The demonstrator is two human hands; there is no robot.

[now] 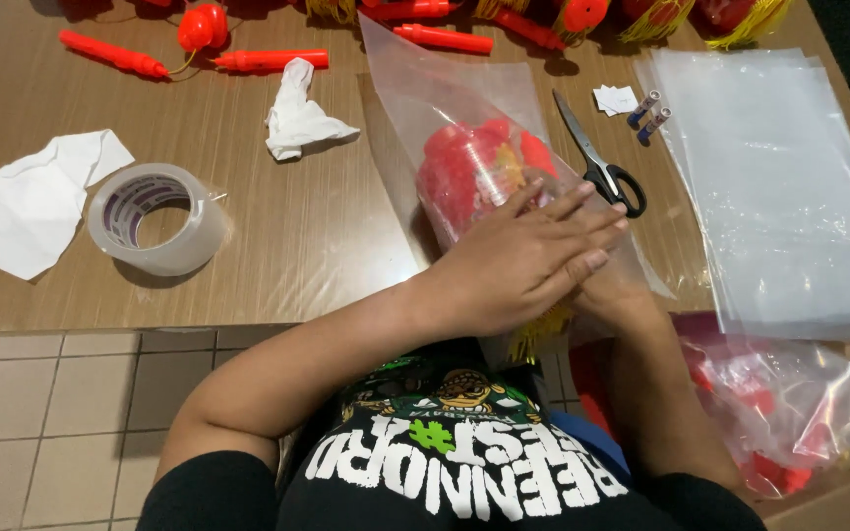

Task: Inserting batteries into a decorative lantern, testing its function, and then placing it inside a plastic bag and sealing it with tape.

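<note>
The left hand (528,258) lies flat, fingers stretched out and together, pressing down on a clear plastic bag (464,118) that holds a red pleated paper lantern with yellow trim (474,172). The bag rests on the brown wood-grain bench (297,236), its open end reaching away from the fingertips. The right hand (614,287) sits just under and beside the left, mostly hidden by it and by the plastic; whether it grips the bag or only rests on it cannot be told. A yellow tassel (533,339) hangs out at the bench edge, below the left palm.

Just beyond the left fingertips lie black-handled steel scissors (597,162), blades closed and pointing away. Further beyond them are two small cylindrical batteries (646,113) and a scrap of white paper (615,98). To the right of both hands is a stack of flat clear plastic bags (789,187). Well to the left of the left forearm stands a roll of clear packing tape (157,218), with a crumpled white tissue (297,113) behind it and a flat white sheet (27,206) further left. Red plastic handle sticks (268,60) lie along the far edge. Below the right forearm, off the bench, is a bagged pile of red lanterns (789,403).
</note>
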